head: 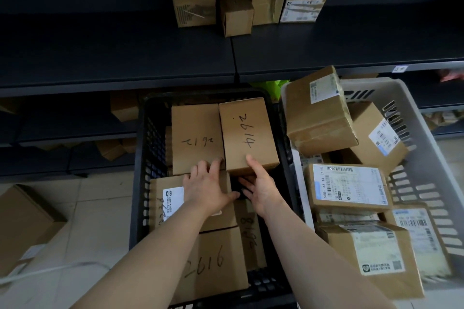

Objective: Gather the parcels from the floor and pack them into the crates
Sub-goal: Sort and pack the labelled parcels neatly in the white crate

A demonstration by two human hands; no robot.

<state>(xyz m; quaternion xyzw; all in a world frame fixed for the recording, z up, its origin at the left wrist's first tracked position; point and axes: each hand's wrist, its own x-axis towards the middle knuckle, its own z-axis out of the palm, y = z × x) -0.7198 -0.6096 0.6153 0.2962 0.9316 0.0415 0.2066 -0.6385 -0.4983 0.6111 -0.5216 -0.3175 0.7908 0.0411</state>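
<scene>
2614 box [248, 133] lying in the black crate [140, 170], long axis pointing away toward the shelves [125, 57]; right grip [261, 185] pinching its near end, thumb on top; left grip [208, 188] resting spread alongside.

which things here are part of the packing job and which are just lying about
Job:
black crate
white crate
2614 box
floor box, not yet packed

Lying about:
shelf boxes
green item behind the crates
white cable on the floor
</scene>
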